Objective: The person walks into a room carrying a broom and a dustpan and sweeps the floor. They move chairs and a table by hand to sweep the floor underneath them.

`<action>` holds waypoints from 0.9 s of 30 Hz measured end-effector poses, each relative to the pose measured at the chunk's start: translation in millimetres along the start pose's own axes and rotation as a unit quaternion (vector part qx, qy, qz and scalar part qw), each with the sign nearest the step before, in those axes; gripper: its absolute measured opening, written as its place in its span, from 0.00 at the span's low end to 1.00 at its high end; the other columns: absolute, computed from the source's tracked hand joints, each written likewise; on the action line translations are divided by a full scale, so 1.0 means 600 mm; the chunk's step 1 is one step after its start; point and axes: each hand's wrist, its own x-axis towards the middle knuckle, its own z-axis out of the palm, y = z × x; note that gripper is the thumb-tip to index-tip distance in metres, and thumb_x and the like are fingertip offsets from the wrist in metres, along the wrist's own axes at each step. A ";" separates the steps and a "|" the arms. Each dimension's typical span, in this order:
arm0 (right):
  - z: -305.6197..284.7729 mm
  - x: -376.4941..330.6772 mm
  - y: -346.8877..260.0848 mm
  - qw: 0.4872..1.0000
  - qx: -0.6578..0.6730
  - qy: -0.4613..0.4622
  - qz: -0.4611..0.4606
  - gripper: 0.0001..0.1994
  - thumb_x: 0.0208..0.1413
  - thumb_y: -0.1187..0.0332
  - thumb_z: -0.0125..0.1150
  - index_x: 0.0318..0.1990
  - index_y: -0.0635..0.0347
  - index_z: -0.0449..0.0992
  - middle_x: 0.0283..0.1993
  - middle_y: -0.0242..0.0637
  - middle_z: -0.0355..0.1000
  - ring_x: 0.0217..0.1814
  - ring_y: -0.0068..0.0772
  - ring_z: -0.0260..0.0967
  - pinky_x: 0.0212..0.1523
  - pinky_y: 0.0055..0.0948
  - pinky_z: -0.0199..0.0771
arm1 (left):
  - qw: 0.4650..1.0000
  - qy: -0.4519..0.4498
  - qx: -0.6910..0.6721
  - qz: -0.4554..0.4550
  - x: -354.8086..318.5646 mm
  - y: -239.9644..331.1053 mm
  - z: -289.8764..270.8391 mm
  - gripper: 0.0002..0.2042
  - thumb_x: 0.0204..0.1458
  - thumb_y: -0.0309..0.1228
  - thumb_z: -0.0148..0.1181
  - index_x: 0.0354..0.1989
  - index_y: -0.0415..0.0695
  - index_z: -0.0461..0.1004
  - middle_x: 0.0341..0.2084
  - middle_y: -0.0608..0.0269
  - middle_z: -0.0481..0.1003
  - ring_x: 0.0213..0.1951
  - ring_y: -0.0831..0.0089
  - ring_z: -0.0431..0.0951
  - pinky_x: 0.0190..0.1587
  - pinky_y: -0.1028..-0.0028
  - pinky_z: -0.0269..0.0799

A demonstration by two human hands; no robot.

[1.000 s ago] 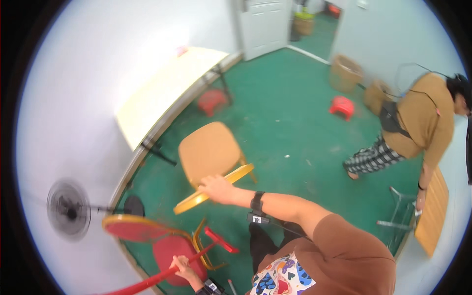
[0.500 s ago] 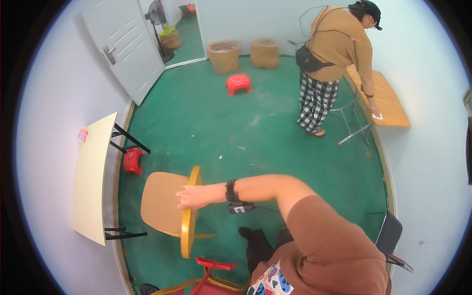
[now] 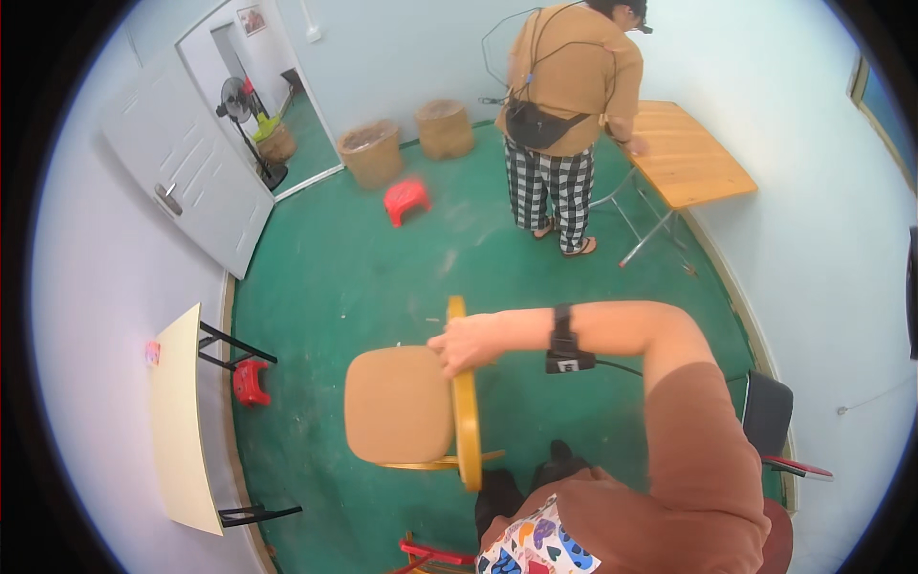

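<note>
- The right hand (image 3: 466, 342) was closed on the top edge of the yellow backrest (image 3: 466, 402) of a wooden chair (image 3: 402, 407), holding it firmly.
- The chair stood on the green floor (image 3: 382, 258), just in front of the person, with its tan seat (image 3: 397, 404) facing the cream folding table (image 3: 177, 421) at the left wall.
- The left hand was not visible, so I cannot tell its state.
- I judge the chair was mid-way in handling: gripped and upright, but not placed at any table.
- Another person (image 3: 569, 105) stood well apart, beside a wooden folding table (image 3: 688, 158).
- A red stool (image 3: 405, 199) stood near two baskets (image 3: 371, 151).
</note>
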 end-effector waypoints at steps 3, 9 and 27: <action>0.007 -0.146 -0.013 0.997 -0.045 0.001 0.062 0.02 0.45 0.64 0.55 0.28 0.45 0.71 0.26 0.23 0.68 0.45 0.30 0.63 0.31 0.31 0.70 | 0.999 0.017 0.041 -0.001 -0.011 0.034 0.037 0.21 0.52 0.32 0.56 0.53 0.37 0.62 0.49 0.50 0.66 0.47 0.62 0.67 0.44 0.65 0.68; -0.052 -0.423 -0.112 0.975 -0.054 -0.039 0.211 0.03 0.43 0.64 0.54 0.28 0.44 0.72 0.27 0.20 0.68 0.44 0.26 0.63 0.44 0.29 0.65 | 0.986 -0.077 0.127 0.076 -0.088 0.163 0.137 0.26 0.53 0.38 0.56 0.54 0.32 0.61 0.48 0.45 0.66 0.44 0.61 0.67 0.47 0.59 0.65; -0.051 -0.991 -0.745 0.672 -0.055 -0.129 0.727 0.05 0.40 0.74 0.54 0.26 0.50 0.71 0.28 0.30 0.71 0.46 0.35 0.62 0.54 0.41 0.54 | 0.951 -0.190 0.079 0.230 -0.019 0.056 0.463 0.16 0.55 0.33 0.51 0.18 0.43 0.57 0.13 0.75 0.55 0.15 0.84 0.55 0.16 0.76 0.50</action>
